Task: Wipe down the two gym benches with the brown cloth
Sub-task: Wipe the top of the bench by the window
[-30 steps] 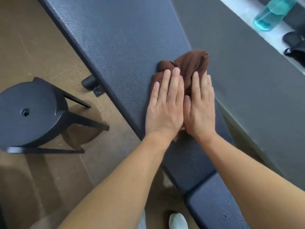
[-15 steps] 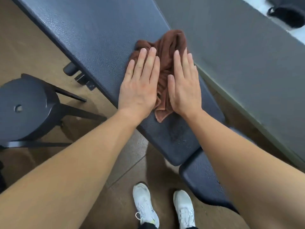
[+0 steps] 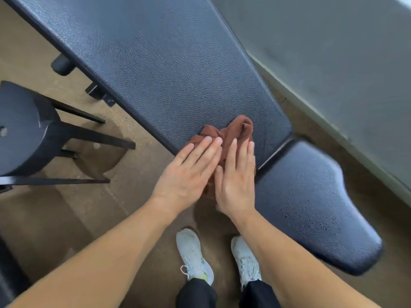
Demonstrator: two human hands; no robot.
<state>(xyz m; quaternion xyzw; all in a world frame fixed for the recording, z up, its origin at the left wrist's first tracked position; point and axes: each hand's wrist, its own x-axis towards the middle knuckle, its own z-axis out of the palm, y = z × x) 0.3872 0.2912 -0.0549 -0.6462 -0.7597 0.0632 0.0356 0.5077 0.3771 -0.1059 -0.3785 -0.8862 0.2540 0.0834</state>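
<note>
Both hands lie flat on the brown cloth (image 3: 233,132), fingers straight and held together, gripping nothing. The left hand (image 3: 189,174) and right hand (image 3: 236,181) sit side by side with the thumbs nearly touching. Their fingertips point away from the person, across the bench.

The cloth is bunched on the long back pad (image 3: 166,74), at its lower end, just beside the seam that parts it from the seat pad (image 3: 311,196). Its long axis runs across the pad's width, from under the palms out to a folded hump that points at the far edge. The near part of the cloth and the heels of both hands hang over the pad's near edge.

The bench itself runs from upper left to lower right. Bare pad stretches well away to the upper left of the cloth, and the seat pad, speckled with dark spots, lies to the right past the seam. Along the far edge a narrow strip of floor (image 3: 311,127) separates the bench from a grey wall (image 3: 333,63). On the near side a black stool (image 3: 24,134) stands close to the bench's left part, well apart from the hands. 2 white shoes (image 3: 193,254) stand on the floor below the forearms.
</note>
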